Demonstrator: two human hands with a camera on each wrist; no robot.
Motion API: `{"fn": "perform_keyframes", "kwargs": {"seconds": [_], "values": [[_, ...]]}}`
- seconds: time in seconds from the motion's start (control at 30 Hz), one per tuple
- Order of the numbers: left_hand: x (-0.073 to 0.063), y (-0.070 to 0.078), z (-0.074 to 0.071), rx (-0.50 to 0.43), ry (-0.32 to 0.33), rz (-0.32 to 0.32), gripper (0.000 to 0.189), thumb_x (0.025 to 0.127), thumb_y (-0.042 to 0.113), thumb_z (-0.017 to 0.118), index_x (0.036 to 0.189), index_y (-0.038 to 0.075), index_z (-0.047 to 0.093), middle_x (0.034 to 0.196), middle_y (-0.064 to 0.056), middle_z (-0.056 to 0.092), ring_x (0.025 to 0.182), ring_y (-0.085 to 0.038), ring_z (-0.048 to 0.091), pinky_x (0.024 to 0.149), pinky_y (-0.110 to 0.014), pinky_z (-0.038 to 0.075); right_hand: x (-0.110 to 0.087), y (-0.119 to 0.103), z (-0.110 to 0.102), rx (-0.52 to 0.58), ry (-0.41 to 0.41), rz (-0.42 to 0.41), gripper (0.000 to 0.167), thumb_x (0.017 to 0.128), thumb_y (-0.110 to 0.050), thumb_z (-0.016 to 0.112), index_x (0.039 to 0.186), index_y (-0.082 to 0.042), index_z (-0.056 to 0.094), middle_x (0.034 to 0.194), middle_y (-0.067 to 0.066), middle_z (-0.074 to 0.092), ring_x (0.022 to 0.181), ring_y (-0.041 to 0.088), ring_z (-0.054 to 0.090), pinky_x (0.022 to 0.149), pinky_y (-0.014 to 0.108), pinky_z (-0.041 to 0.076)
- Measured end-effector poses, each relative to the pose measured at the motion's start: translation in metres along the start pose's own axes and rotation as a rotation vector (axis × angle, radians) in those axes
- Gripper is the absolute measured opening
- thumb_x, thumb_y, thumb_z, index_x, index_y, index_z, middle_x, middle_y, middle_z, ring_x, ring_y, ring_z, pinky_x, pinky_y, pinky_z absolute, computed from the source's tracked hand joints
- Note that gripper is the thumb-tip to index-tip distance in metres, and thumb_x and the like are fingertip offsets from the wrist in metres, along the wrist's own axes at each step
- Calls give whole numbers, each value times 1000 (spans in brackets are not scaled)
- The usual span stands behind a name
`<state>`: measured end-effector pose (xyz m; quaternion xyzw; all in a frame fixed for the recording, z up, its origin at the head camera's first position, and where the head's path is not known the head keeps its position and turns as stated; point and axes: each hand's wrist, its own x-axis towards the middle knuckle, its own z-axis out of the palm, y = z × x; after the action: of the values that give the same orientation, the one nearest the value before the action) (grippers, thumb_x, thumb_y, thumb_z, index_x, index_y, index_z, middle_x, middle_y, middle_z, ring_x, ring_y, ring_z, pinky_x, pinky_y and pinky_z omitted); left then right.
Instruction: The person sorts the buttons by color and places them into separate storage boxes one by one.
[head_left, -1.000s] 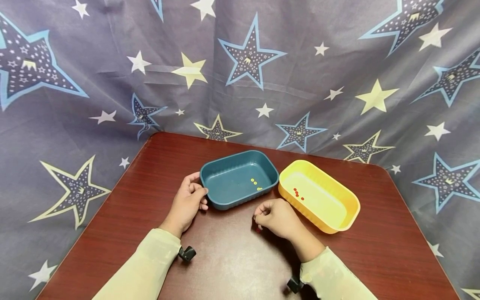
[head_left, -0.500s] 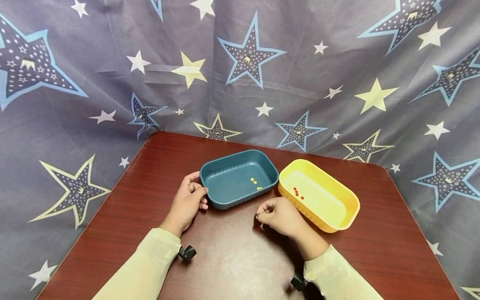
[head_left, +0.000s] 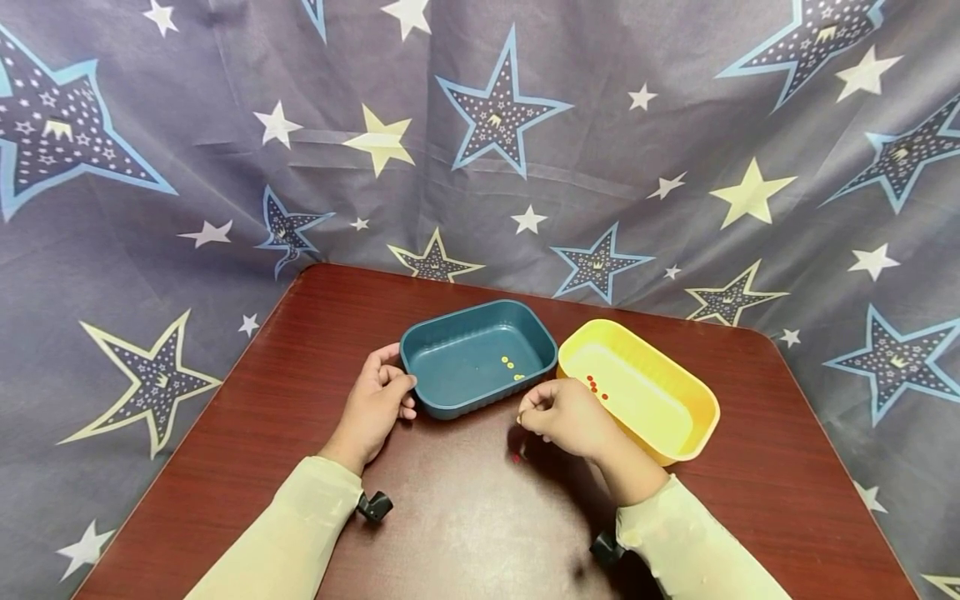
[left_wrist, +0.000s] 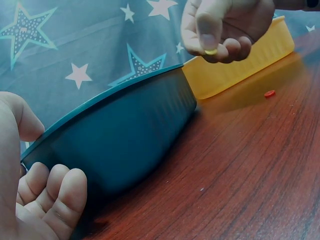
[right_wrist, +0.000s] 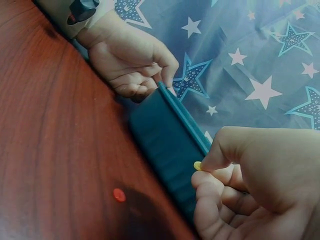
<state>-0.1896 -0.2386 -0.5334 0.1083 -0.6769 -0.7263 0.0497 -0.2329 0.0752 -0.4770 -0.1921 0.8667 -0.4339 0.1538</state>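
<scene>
My left hand [head_left: 371,408] grips the left end of a dark teal plastic bin [head_left: 457,367], thumb at the rim and fingers curled against the outer wall. Between thumb and forefinger, my right hand [head_left: 570,421] pinches a small round yellow button [right_wrist: 197,165]. That hand is raised over the table, close to the teal bin's near right corner, and overlaps the yellow bin [head_left: 663,408] in the head view. A red button [left_wrist: 270,93] lies on the wood below it. Several yellow buttons [head_left: 510,365] rest in the teal bin, several red buttons [head_left: 592,385] in the yellow one.
The two bins stand nearly corner to corner on a reddish-brown table [head_left: 450,533]. Behind the table hangs a grey star-print cloth [head_left: 480,200]. A black wrist camera [head_left: 375,507] sits at the left cuff, another camera [head_left: 606,548] at the right.
My right hand has lifted off the table with the yellow button and shifted slightly right and away from me, uncovering the red button. The left hand and both bins have stayed put.
</scene>
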Motion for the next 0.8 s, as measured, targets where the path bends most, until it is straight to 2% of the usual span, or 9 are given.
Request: {"fn": "perform_keyframes", "kwargs": {"seconds": [0.47, 0.8], "values": [[0, -1, 0, -13, 0, -2, 63, 106, 3, 64, 164, 12, 42, 97, -4, 58, 72, -16, 60, 60, -24, 62, 15, -19, -21, -32, -19, -26, 9, 95, -13, 79, 87, -10, 81, 73, -3, 70, 64, 13, 66, 61, 24, 60], [1, -2, 0, -8, 3, 3, 63, 106, 4, 64, 164, 11, 42, 97, -3, 58, 72, -15, 60, 59, -24, 62, 28, -30, -29, 62, -34, 20, 6, 96, -8, 78, 94, -4, 81, 75, 5, 70, 67, 16, 65, 63, 24, 61]]}}
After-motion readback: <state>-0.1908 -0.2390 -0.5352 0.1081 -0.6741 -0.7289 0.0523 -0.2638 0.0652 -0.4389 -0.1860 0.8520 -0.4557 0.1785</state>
